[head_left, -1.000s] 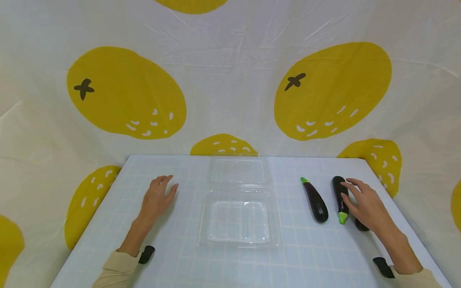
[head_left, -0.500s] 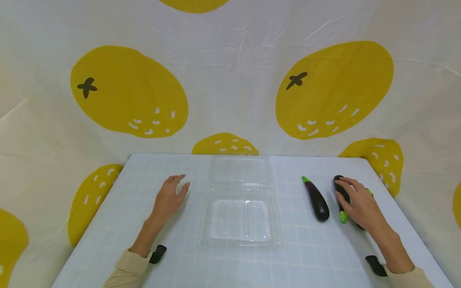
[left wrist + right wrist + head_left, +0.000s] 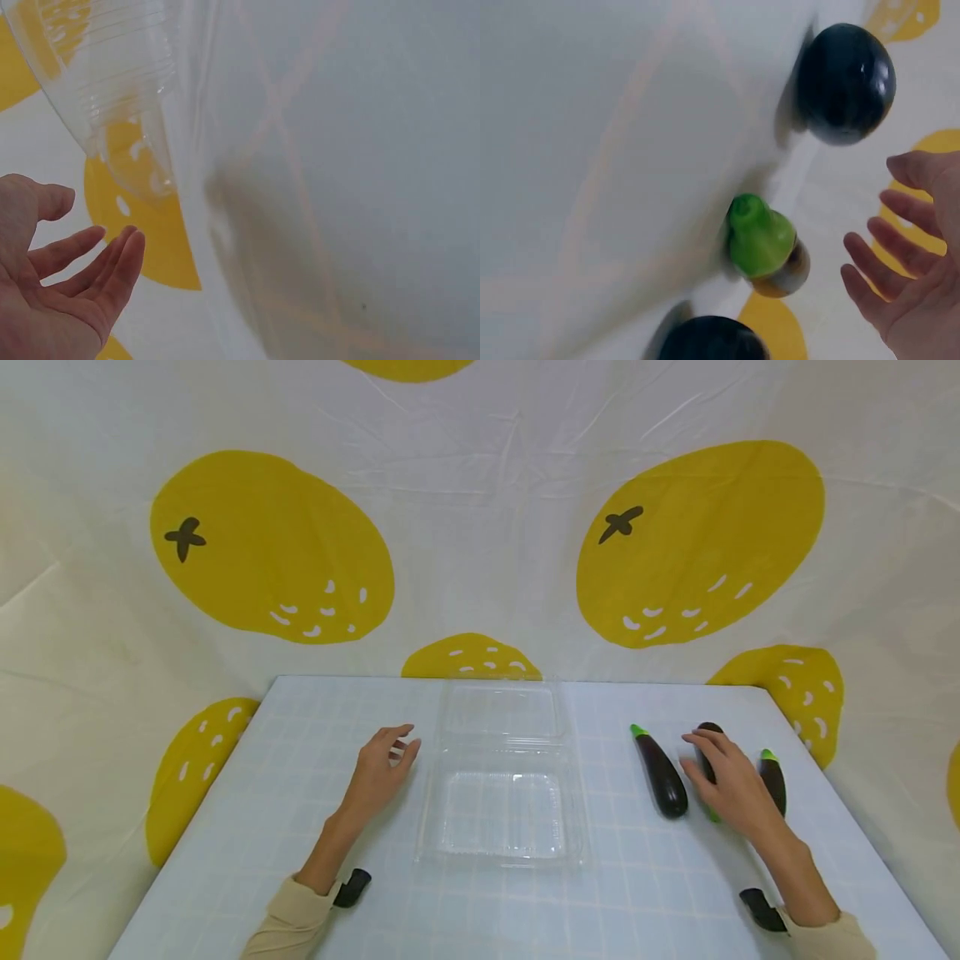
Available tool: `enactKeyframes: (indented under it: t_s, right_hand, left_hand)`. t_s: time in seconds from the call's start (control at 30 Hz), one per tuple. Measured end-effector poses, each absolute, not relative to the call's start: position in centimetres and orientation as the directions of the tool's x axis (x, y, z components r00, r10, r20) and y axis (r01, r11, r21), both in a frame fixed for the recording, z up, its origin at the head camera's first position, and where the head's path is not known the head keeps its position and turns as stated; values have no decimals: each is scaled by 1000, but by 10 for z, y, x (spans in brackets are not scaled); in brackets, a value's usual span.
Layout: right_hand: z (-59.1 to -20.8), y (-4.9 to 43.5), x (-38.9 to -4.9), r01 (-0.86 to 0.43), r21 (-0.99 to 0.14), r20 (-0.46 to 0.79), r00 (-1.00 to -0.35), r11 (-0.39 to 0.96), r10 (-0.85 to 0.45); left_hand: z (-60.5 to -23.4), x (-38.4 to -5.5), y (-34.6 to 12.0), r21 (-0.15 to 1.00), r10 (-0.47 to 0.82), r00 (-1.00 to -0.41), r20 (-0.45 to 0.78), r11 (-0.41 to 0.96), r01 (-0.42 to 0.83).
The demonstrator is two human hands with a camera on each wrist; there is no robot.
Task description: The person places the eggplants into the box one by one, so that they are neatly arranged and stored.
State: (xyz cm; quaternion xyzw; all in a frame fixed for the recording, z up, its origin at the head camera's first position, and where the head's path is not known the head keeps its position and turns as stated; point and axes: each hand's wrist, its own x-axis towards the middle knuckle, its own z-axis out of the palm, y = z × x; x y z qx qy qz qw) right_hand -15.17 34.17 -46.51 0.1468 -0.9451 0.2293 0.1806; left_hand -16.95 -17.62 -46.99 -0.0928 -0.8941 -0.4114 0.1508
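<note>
In the head view, your left hand (image 3: 377,774) hung left of the open plastic clamshell (image 3: 502,814); right of it lay three eggplants (image 3: 662,778), your right hand (image 3: 729,783) over the middle one. The left wrist view showed loosely bent, empty fingers (image 3: 120,276); the right wrist view, spread fingers holding nothing.

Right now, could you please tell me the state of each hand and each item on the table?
Plastic container: open, lid folded back.
Left eggplant: lying, stem at the far end.
Middle eggplant: lying, stem at the near end, partly hidden.
Right eggplant: lying, stem at far end, partly hidden.
Left hand: fingers loosely bent, holding nothing.
Right hand: fingers apart, over the middle eggplant, holding nothing.
</note>
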Motion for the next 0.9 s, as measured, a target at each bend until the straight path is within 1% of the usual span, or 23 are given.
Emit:
enactKeyframes:
  t_s: [0.2,0.3,0.53,0.8,0.9]
  right_hand:
    - [-466,334,-153,-314,-463,307,-934,829,-182]
    - [-467,330,-152,-295,-482,274,-945,825,-178]
    - [-470,320,-150,-284,-486,245,-952,827,-183]
    - [-473,310,-149,-203,-508,120,-979,837,-165]
    - [-473,308,-149,-204,-510,115,-979,836,-168]
  left_hand:
    - [-472,-168,-167,753,46,-955,292,605,259]
    - [-474,-168,-164,770,54,-962,267,589,247]
    - [-475,-165,-158,816,51,-972,228,534,220]
    - [-483,-169,-156,877,59,-987,148,454,159]
    - [-483,-170,-156,902,73,-990,121,407,140]
